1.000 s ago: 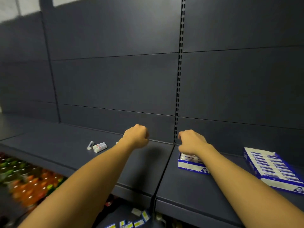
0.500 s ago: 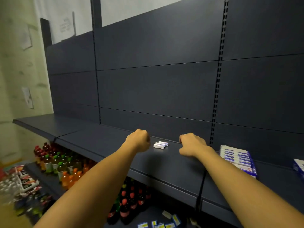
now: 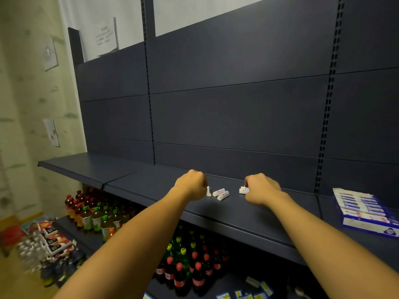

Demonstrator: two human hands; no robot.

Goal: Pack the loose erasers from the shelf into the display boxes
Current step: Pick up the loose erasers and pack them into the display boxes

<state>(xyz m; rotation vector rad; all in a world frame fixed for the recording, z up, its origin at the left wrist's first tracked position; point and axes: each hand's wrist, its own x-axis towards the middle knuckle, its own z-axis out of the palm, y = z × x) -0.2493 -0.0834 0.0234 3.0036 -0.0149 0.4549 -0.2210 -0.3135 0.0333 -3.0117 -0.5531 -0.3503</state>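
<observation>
Several small white loose erasers lie on the dark shelf (image 3: 216, 214) between my hands: one stands upright (image 3: 208, 190), two lie side by side (image 3: 221, 194), and a small stack (image 3: 243, 190) sits further right. My left hand (image 3: 191, 184) is a curled fist just left of the upright eraser and shows nothing in its grip. With its fingers curled, my right hand (image 3: 262, 189) grips the stack from the right. A blue-and-white display box (image 3: 364, 211) holding rows of erasers lies flat on the shelf at the far right.
The shelf's dark back panel (image 3: 237, 117) rises behind my hands. Drink bottles (image 3: 185, 266) fill the lower shelves, and packaged goods (image 3: 49, 240) lie on the floor at the left. Small blue boxes (image 3: 254, 290) sit on the bottom shelf.
The view has swung left, so the display box now sits at the far right. My right hand has reached left onto the eraser stack. My left hand has stayed a fist.
</observation>
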